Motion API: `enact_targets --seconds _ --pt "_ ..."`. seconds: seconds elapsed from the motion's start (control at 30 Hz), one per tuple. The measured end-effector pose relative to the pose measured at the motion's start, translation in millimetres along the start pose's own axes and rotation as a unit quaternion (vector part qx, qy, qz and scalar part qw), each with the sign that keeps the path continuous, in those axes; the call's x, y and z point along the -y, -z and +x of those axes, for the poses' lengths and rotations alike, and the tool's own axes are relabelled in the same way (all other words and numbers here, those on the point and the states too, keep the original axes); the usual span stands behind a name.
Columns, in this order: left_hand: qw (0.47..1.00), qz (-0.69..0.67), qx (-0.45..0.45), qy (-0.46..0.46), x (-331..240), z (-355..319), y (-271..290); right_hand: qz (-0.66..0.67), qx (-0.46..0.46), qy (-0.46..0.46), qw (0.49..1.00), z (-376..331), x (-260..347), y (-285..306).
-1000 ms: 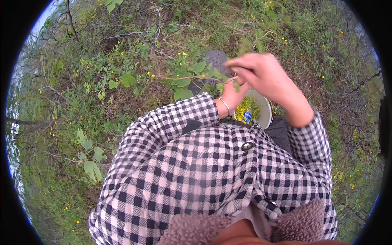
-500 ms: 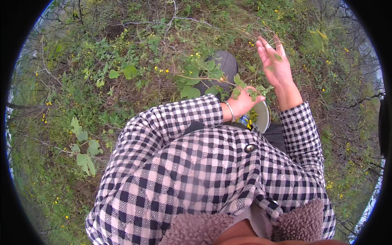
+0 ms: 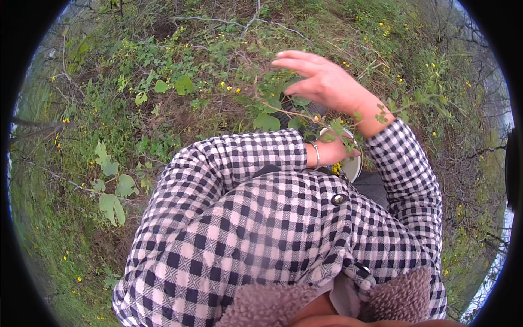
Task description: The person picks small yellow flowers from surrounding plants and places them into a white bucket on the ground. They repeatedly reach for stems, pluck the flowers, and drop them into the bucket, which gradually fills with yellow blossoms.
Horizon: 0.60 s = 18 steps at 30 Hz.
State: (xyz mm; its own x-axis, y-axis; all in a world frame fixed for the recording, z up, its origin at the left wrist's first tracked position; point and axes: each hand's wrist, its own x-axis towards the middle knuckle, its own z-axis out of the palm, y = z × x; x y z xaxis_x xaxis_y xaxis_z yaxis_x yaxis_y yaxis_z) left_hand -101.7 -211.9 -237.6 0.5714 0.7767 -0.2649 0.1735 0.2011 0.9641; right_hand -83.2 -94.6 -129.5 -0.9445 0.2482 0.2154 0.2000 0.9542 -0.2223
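Observation:
My left hand point(image 3: 332, 150), with a bracelet at the wrist, is closed on a leafy stem point(image 3: 297, 113) in front of my body. Small green leaves partly cover its fingers. Just beyond it, my right hand point(image 3: 327, 82) is raised with fingers stretched out and thumb apart, holding nothing. A thin leafy sprig point(image 3: 417, 102) crosses in front of my right wrist. Below my left hand is a white round container point(image 3: 355, 166), mostly hidden by my hand and jacket, with yellow flowers point(image 3: 336, 168) showing at its near side.
Green weeds, dry grass and scattered yellow blossoms point(image 3: 229, 88) cover the ground. Bare grey branches point(image 3: 251, 23) lie at the far side. A broad-leaved plant point(image 3: 111, 204) grows to my left, and thin twigs point(image 3: 479, 147) stand at the right. My trousered knee lies behind the leaves.
My right hand has swung left from the upper right, over the stem, turning so its back shows. My left hand has lowered slightly toward the container, still at the stem.

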Motion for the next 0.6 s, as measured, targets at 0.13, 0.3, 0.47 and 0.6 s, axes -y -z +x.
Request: enact_targets --seconds 0.13,0.3,0.47,0.6 --pt "0.996 -0.039 0.024 -0.075 -1 -2 9 -0.142 0.043 -0.034 0.988 -30 -1 50" --pt "0.997 -0.03 -0.04 -0.051 -25 -27 32 -0.077 0.006 -0.185 0.98 -61 33 94" --pt "0.883 -0.413 -0.069 -0.212 -48 -36 41 0.068 -0.021 -0.318 0.945 -78 64 95" --pt "0.883 -0.402 -0.163 -0.178 -41 -44 44 0.194 -0.074 -0.431 0.878 -91 83 63"
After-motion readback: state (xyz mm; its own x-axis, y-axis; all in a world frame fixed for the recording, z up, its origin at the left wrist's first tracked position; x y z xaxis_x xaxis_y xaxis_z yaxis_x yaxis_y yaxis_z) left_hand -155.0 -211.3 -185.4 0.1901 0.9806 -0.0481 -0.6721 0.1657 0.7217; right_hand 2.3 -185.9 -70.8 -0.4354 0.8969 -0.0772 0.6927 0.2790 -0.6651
